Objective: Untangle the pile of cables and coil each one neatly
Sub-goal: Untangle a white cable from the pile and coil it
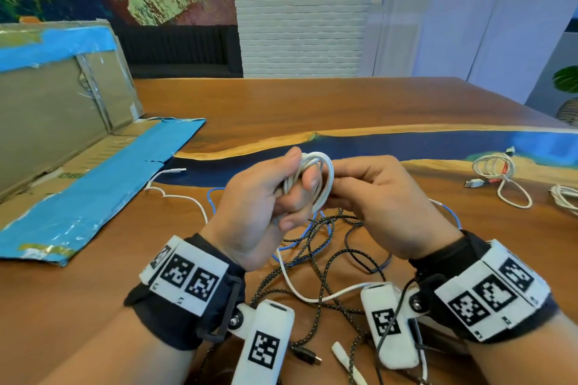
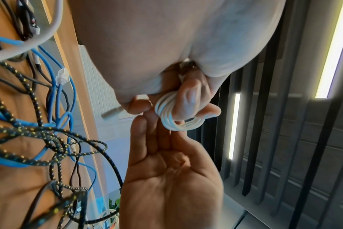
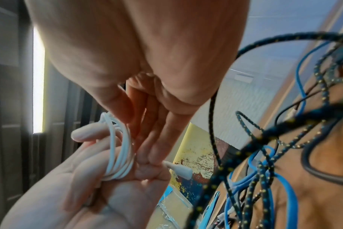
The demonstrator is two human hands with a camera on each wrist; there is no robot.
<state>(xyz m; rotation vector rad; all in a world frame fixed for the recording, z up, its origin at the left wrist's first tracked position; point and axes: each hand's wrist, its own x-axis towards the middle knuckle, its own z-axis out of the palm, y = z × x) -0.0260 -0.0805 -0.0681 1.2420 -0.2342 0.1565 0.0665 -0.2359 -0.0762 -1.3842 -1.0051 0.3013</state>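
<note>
My left hand (image 1: 291, 197) grips a small coil of white cable (image 1: 325, 178) above the table, thumb and fingers curled round its loops. My right hand (image 1: 353, 184) reaches in from the right; in the left wrist view its fingers (image 2: 159, 139) are straight and touch the coil (image 2: 166, 117). The coil's white plug (image 3: 181, 169) sticks out beside the right fingertips. Under both hands lies a tangle (image 1: 328, 259) of black braided, blue, thin black and white cables.
The wooden table (image 1: 312, 103) has a blue resin strip. Flattened cardboard with blue tape (image 1: 78, 166) lies at the left. A coiled white cable (image 1: 494, 172) and another cable (image 1: 566, 197) sit at the right. A loose white cable end (image 1: 175, 171) lies left of the hands.
</note>
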